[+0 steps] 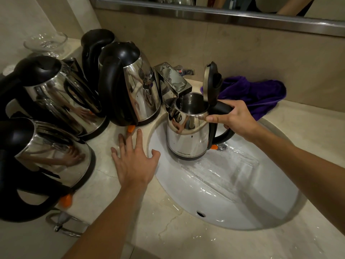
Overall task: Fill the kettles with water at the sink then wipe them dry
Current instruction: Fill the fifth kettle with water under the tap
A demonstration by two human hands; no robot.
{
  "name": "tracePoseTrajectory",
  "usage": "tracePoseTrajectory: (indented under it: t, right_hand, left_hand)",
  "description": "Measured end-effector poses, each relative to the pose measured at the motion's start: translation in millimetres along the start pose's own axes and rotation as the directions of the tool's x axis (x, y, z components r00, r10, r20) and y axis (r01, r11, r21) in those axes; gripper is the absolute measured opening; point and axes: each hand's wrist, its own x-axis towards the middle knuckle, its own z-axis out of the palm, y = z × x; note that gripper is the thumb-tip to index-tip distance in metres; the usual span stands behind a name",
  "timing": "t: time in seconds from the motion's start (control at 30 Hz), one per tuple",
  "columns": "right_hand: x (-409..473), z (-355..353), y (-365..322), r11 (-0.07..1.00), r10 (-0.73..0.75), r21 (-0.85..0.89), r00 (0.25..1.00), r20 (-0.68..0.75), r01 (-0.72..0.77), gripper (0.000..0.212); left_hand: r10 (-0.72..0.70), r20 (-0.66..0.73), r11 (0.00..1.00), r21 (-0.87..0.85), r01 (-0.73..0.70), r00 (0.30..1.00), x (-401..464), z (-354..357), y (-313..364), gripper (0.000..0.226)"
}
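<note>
Right hand (234, 116): fingers (212, 119) curled round the black handle of the open kettle (188, 135), thumb laid along the top near the rim. Left hand (134, 161): fingers spread and flat, holding nothing, resting on the desk (149, 212) at the left rim of the sink (233, 202), thumb tip just over the basin edge.

Held upright over the back left of the basin, lid tipped up, mouth directly under the chrome tap (172, 81); thin stream of water falling into it. Water level inside not readable. Basin wet and rippled below.

Filling step in hand, judged from stream and open lid. Four more kettles crowded on the left of the desk: one beside the tap (130, 85), a dark one behind it (95, 47), one further left (61, 94), one at the near left edge (48, 152); lids down, whether filled cannot be told. Purple cloth (261, 94) bunched at the back edge of the desk, right of the tap, just behind the right hand.

Next, probably: watch the level, shut off the tap with the free left hand, close the lid, lift out with a steady wrist against the added weight, then reach for the cloth to wipe the wet steel. Care needed near the kettle beside the tap, close enough to knock.
</note>
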Motion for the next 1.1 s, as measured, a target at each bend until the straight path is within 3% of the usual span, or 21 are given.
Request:
tracePoseTrajectory:
  t: [1.1]
  right_hand:
    - [0.1, 0.2, 1.3, 1.0, 0.016, 0.007, 1.0, -0.007, -0.016, 0.027]
  left_hand:
    - [0.001, 0.008, 1.0, 0.008, -0.001, 1.0, -0.2, -2.5, 0.8, 0.08]
